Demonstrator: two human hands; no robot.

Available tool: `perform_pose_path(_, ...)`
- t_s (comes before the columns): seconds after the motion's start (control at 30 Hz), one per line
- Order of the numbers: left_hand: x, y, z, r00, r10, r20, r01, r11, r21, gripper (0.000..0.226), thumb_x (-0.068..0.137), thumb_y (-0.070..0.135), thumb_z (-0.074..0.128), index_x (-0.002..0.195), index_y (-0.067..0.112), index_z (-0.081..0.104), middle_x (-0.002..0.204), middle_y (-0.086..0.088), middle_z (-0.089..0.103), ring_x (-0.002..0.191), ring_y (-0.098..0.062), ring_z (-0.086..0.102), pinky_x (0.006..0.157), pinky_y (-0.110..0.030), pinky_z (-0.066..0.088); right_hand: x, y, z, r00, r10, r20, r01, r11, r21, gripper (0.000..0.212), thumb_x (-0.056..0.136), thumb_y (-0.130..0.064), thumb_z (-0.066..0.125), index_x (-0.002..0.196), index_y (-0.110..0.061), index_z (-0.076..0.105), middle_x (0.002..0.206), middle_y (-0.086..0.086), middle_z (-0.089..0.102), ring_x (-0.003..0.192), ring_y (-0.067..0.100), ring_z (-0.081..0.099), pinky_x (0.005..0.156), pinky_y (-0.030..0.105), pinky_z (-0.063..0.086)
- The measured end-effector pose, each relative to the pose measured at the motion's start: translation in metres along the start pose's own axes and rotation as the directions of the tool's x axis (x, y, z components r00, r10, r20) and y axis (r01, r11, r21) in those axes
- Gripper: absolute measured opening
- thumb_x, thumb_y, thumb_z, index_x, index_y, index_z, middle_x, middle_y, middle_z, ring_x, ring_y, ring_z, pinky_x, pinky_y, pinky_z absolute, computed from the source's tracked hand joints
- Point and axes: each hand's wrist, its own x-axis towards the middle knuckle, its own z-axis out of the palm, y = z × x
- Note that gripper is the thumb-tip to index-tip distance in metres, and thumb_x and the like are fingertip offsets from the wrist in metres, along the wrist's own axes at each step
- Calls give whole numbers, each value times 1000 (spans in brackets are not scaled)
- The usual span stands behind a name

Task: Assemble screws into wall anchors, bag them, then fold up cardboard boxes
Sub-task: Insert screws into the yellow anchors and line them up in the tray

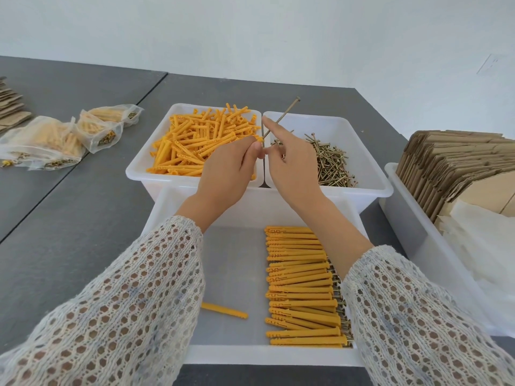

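The screw (281, 116) is pinched in the right hand (289, 162), tip at the anchor (257, 139) grasped in the left hand's (225, 174) grip, above the near bin (172, 207). Misaligned, it could slip past and drop.

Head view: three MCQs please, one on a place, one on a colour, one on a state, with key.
1. Where is the screw bin?
A. right of the anchor bin
B. left of it
C. on the bags

2. The loose anchors are
A. blue
B. orange
C. white

3. The right hand
A. lies flat, idle
B. holds a bag
C. pinches a screw

Key: 1 A, the bins stand side by side, screws to the right. 2 B, the pile is orange. 3 C, its fingers pinch the screw's lower end near the left hand.
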Motion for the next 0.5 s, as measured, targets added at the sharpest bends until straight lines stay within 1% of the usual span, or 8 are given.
perform_pose_path(0.07,0,-1,0,1000,-7,0,7,1000,-8,34,109,27,35,90,21,62,64,9,55,60,-5,51,53,-29,35,0,0,1,1000,-13,8,13,1000,-25,53,91,-7,43,139,-25,55,76,5,72,59,18,53,66,40,50)
perform_pose_path(0.1,1,-1,0,1000,-10,-3,10,1000,-17,33,109,27,35,89,21,61,63,9,54,59,-5,50,53,-29,33,-1,0,2,999,-34,14,35,998,-44,52,91,-6,44,138,-24,56,73,-1,71,57,14,51,64,38,48)
perform_pose_path(0.17,1,-1,0,1000,-13,-15,12,999,-43,36,109,26,35,88,15,61,63,8,53,58,-7,48,54,-30,32,-3,-1,4,995,-96,24,98,993,-70,51,90,-6,45,137,-21,58,65,-14,61,52,4,44,60,29,39)
perform_pose_path(0.2,1,-2,1,1000,-16,-23,15,998,-57,37,109,26,35,87,13,61,64,6,54,58,-9,48,54,-31,33,-4,-2,4,992,-126,33,128,989,-77,50,91,-6,46,137,-20,58,69,-14,63,53,0,42,61,24,36)
perform_pose_path(0.27,2,-2,1,999,-27,-43,24,997,-78,37,109,25,34,87,10,59,67,0,58,61,-15,51,55,-37,37,-4,-4,4,983,-174,63,180,978,-105,48,92,-7,48,138,-20,57,96,-3,74,63,0,53,63,23,40)
perform_pose_path(0.33,2,-2,1,997,-39,-65,32,995,-94,37,109,25,33,88,8,59,70,-3,60,62,-18,54,57,-42,41,-4,-4,3,971,-221,88,232,962,-147,49,93,-8,48,141,-20,54,117,-4,70,82,11,66,68,27,48)
perform_pose_path(0.4,3,-1,1,996,-38,-81,28,991,-128,35,109,23,33,92,6,59,72,-4,59,63,-19,54,58,-42,42,-4,-3,2,957,-275,98,288,940,-181,52,92,-8,48,142,-20,51,125,-6,67,87,15,68,69,28,51)
perform_pose_path(0.5,4,1,3,995,-37,-91,21,984,-177,33,109,20,33,102,4,60,79,-9,63,69,-24,59,63,-44,45,-4,-3,1,934,-339,116,357,911,-207,59,87,-8,49,144,-20,48,134,-7,61,88,14,68,67,28,52)
